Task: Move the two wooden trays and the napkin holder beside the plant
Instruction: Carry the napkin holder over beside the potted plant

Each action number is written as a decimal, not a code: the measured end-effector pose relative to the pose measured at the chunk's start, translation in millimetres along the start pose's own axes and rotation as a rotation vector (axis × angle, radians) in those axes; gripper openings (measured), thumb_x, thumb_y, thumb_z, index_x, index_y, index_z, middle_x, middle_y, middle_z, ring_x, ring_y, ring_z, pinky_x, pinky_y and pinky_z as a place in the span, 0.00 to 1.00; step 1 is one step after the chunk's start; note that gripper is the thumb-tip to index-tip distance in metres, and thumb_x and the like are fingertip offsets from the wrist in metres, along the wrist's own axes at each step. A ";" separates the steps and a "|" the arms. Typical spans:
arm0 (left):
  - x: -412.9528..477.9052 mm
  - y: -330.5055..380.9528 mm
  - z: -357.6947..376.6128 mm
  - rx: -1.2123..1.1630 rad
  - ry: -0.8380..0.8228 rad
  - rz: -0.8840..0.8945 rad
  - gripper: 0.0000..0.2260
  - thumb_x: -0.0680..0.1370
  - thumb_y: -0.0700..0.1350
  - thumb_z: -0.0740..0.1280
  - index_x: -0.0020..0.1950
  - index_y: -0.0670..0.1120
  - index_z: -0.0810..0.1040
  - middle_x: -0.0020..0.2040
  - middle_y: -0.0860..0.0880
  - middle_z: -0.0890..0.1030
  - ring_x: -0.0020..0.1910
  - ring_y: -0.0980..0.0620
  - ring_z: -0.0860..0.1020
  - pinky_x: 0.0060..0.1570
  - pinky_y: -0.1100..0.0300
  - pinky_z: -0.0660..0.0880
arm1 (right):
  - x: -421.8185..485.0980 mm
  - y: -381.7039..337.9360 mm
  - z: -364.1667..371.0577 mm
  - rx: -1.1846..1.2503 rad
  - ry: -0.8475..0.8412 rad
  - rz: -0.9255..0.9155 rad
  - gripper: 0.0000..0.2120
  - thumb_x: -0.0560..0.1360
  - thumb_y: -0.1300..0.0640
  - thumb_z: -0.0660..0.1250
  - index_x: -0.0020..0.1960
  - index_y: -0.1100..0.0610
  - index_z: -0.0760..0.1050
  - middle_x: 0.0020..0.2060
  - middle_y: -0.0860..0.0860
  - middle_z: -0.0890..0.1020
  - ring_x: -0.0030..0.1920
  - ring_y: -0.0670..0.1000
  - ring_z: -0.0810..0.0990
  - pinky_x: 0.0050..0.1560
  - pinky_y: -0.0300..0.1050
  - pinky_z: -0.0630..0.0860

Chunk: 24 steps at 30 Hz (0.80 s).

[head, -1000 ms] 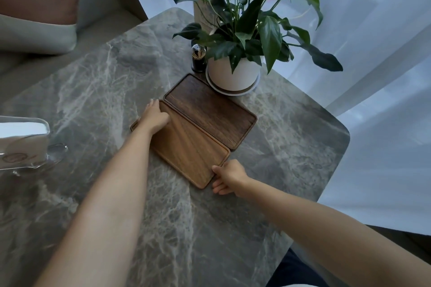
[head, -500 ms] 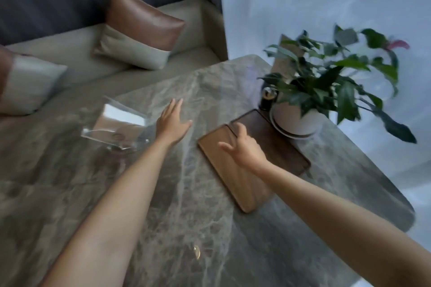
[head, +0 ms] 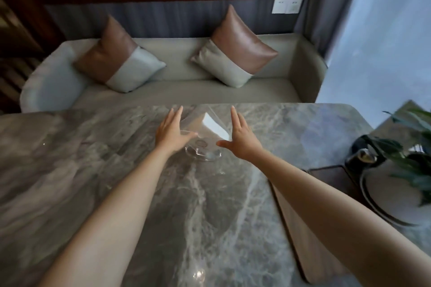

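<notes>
A clear acrylic napkin holder point(head: 205, 137) with white napkins stands on the far middle of the marble table point(head: 116, 182). My left hand point(head: 171, 131) is flat against its left side and my right hand point(head: 241, 137) is flat beside its right side, fingers straight and apart. Whether they press it I cannot tell. The two wooden trays lie at the right next to the plant point(head: 410, 158): the lighter tray point(head: 293, 235) is partly hidden under my right forearm, and the darker tray point(head: 331, 172) shows only a corner.
A white pot point(head: 382, 196) on a dark saucer holds the plant at the right edge, with a small dark jar point(head: 361, 158) beside it. Behind the table stands a grey sofa point(head: 177, 77) with two brown-and-grey cushions. A curtain hangs at the right.
My view swung left from the trays to the napkin holder. Both hands left the trays and now flank the holder, one on each side.
</notes>
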<state>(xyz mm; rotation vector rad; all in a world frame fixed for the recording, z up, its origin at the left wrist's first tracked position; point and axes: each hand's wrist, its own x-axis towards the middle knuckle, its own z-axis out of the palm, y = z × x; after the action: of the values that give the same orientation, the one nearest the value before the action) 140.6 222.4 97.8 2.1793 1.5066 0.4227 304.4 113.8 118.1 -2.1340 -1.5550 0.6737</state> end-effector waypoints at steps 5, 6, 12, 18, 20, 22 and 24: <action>17.6 -24.1 13.0 -0.083 -0.084 -0.089 0.45 0.67 0.52 0.75 0.76 0.53 0.50 0.78 0.43 0.50 0.77 0.46 0.51 0.73 0.49 0.55 | 28.2 -6.9 21.6 -0.069 -0.051 -0.022 0.50 0.71 0.51 0.70 0.75 0.55 0.34 0.77 0.55 0.45 0.76 0.56 0.48 0.74 0.53 0.54; 21.1 -26.8 17.3 -0.113 -0.099 -0.098 0.46 0.66 0.52 0.75 0.76 0.53 0.50 0.78 0.43 0.49 0.77 0.46 0.51 0.73 0.49 0.55 | 32.0 -6.2 25.0 -0.078 -0.058 -0.026 0.51 0.70 0.51 0.70 0.75 0.55 0.34 0.77 0.55 0.46 0.76 0.56 0.48 0.74 0.52 0.54; 39.0 -34.3 38.8 -0.265 -0.176 -0.087 0.49 0.62 0.47 0.79 0.75 0.54 0.52 0.77 0.45 0.57 0.75 0.45 0.59 0.73 0.48 0.60 | 48.2 1.0 40.7 -0.041 -0.009 -0.005 0.49 0.70 0.56 0.72 0.75 0.56 0.38 0.75 0.56 0.56 0.73 0.58 0.58 0.70 0.53 0.63; 42.7 -33.5 44.4 -0.199 -0.099 -0.065 0.43 0.60 0.51 0.79 0.71 0.50 0.64 0.67 0.40 0.70 0.65 0.40 0.70 0.63 0.49 0.68 | 53.3 8.5 46.0 -0.061 0.104 -0.010 0.38 0.71 0.59 0.70 0.74 0.56 0.52 0.69 0.57 0.68 0.65 0.58 0.70 0.58 0.54 0.73; 40.6 -32.6 43.8 -0.206 -0.086 -0.068 0.40 0.59 0.50 0.80 0.68 0.48 0.68 0.63 0.41 0.72 0.62 0.41 0.71 0.60 0.51 0.69 | 50.9 10.4 47.8 -0.033 0.123 -0.009 0.36 0.71 0.60 0.70 0.73 0.57 0.56 0.67 0.57 0.70 0.64 0.58 0.71 0.56 0.52 0.72; 35.6 -30.2 43.2 -0.213 -0.097 -0.065 0.38 0.59 0.49 0.80 0.66 0.48 0.70 0.61 0.41 0.73 0.60 0.42 0.72 0.56 0.54 0.69 | 44.9 12.6 50.6 -0.012 0.146 0.004 0.34 0.70 0.61 0.70 0.72 0.57 0.58 0.67 0.56 0.71 0.63 0.58 0.72 0.56 0.51 0.72; 27.1 -26.7 42.7 -0.232 -0.124 -0.062 0.36 0.59 0.47 0.80 0.63 0.47 0.71 0.60 0.41 0.73 0.59 0.43 0.72 0.52 0.57 0.67 | 36.4 15.9 52.3 0.002 0.162 0.011 0.34 0.70 0.62 0.70 0.72 0.57 0.58 0.66 0.56 0.71 0.63 0.57 0.72 0.56 0.50 0.72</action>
<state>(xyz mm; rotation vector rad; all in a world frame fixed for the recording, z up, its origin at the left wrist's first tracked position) 149.9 247.5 47.2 1.9382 1.3811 0.4123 294.4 146.4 62.0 -2.1400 -1.4568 0.4914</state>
